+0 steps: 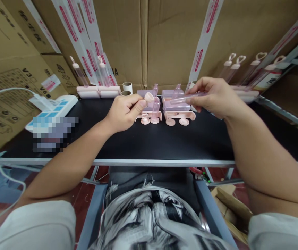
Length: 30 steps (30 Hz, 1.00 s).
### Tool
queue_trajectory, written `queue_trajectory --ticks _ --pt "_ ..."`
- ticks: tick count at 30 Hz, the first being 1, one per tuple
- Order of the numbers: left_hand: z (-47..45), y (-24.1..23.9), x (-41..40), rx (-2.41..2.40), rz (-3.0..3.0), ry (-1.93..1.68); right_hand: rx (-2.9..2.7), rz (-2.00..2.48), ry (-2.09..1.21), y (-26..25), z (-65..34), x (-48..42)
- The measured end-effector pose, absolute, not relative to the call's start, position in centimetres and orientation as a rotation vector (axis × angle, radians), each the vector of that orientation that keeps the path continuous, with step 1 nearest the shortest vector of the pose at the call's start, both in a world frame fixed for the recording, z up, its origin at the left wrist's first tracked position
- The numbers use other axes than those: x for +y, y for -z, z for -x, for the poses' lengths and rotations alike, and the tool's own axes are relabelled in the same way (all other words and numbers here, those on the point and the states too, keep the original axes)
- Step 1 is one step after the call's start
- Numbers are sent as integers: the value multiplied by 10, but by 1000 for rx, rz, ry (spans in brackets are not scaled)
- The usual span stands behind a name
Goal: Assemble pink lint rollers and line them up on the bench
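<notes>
Over the black table, my left hand [124, 113] pinches a small pale pink cap [149, 97] between thumb and fingers. My right hand [213, 95] grips a clear pink tube [181, 98], held nearly level and pointing left toward the cap; the two are apart. Below and between the hands stand a clear pink bottle-shaped piece [155, 110] and a cap with a heart-shaped loop [145, 119]. Two round pink discs [184, 122] lie beside them. Behind are pink bracket-like parts [179, 115] and translucent purple blocks [173, 93].
Loop-capped tubes stand in pink holders at the back left [99, 91] and back right [245, 93]. A white power strip [52, 113] with a cable lies left. White cardboard rolls [127, 86] stand behind. Large cardboard boxes [169, 41] wall off the black tabletop's [128, 147] rear.
</notes>
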<state>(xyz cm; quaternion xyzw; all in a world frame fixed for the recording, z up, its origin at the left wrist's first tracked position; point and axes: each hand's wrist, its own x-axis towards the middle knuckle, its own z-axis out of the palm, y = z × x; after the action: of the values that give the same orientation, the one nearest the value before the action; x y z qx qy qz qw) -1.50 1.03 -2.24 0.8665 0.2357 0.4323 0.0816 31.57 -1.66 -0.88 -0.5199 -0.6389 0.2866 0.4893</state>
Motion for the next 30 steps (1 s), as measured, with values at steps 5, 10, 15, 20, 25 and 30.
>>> queue_trajectory --ticks 5,10,15,20,25,30 --pt "15 21 9 703 -2590 -1279 -1615 1272 -584 13 -313 -16" --pt "14 21 8 704 -2583 -1290 -1607 1230 -573 21 -312 -10" --pt "14 20 7 716 -2576 -1280 -1860 1326 -435 28 -304 -7" --pt "14 21 8 728 -2587 -1273 -1996 1365 -320 36 -292 -6" --pt "13 20 7 718 -2582 -1263 -1993 1389 -264 39 -292 -5" --pt "13 20 7 705 -2576 -1269 -1975 1400 -224 40 -292 -4"
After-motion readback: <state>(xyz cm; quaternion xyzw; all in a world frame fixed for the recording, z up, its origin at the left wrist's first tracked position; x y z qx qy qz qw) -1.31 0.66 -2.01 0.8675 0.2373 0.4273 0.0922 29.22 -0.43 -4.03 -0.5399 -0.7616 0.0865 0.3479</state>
